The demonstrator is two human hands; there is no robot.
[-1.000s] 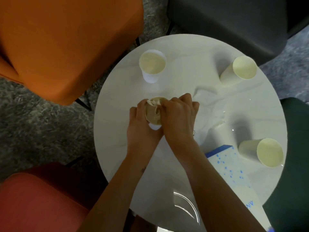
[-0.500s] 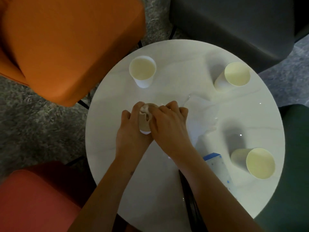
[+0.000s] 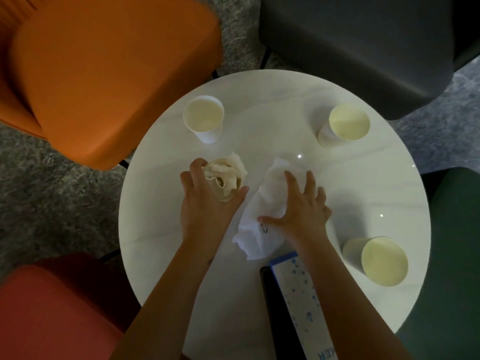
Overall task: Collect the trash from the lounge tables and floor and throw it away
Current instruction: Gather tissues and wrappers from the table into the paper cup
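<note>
clutching cup [image 3: 225, 190], left hand [image 3: 205, 211] — right hand [image 3: 301, 213] on napkin [image 3: 253, 242].

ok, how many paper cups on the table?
4: far-left cup, far-right cup, near-right cup, and a tissue-stuffed cup in the left hand.

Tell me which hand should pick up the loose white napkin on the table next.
Right, most likely. The right hand lies spread on the white napkin with its fingers straight, so it only needs to close. The left hand is busy gripping the stuffed cup beside it.
</note>
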